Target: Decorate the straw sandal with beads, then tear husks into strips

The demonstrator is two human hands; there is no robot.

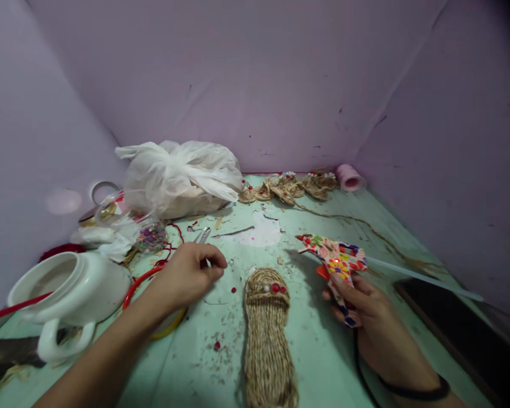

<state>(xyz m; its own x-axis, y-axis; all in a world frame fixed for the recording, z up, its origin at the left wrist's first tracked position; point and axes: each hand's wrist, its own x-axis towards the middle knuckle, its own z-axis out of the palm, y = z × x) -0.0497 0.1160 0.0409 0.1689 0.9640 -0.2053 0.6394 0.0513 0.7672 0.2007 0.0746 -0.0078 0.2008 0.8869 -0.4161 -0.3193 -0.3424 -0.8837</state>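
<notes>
My right hand (376,317) is wrapped round the handle of a hot glue gun (338,258) covered in flower-patterned material. Its nozzle points left, a red light glows on its side, and a clear glue stick (425,277) sticks out behind. My left hand (193,277) is low over the table, its fingers curled in and its fingertips close together; whether something small is between them cannot be seen. Between both hands lies a small slipper (268,340) of coiled jute rope, with one white and two red beads (276,288) across its strap. Loose red beads (217,345) lie left of it.
A white ceramic pot (93,289) lies tipped at left beside a red-and-yellow ring (131,289). Behind are a tied plastic bag (178,181), beaded jute pieces (284,187) and a pink spool (351,178). Scissors (203,234) lie past my left hand, a dark phone (450,334) at right.
</notes>
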